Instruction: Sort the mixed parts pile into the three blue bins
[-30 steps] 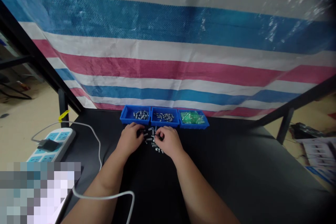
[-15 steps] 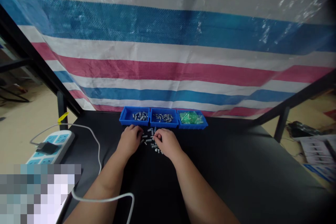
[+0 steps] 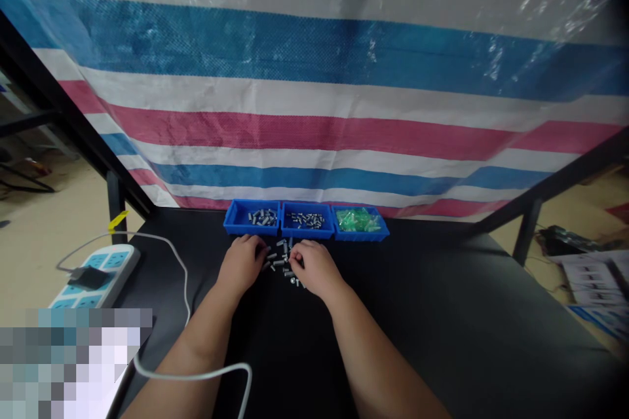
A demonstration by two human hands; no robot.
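Between my hands, a loose pile of small metal screws and grey cylindrical pieces [image 3: 280, 263] lies on the black table [image 3: 289, 353]. My left hand [image 3: 243, 260] rests at the pile's left edge with its fingers curled together; what they hold, if anything, is hidden. On the right side of the pile, my right hand [image 3: 317, 267] has thumb and forefinger pinched, and anything between them is too small to make out. Just beyond stand the left blue bin [image 3: 236, 229] with grey cylindrical pieces, the middle blue bin [image 3: 307, 234] with small screws, and the right blue bin [image 3: 361, 236] with green pieces in clear plastic.
A striped plastic sheet [image 3: 314, 98] hangs behind the bins. At left lies a white power strip [image 3: 125, 262] with a black plug [image 3: 90, 277]. Its pale cable [image 3: 184, 275] runs over the table and past my left forearm. A pixelated patch covers the lower left corner.
My right hand has shifted very slightly right, its fingers still pinched. The left hand and the bins stay where they were.
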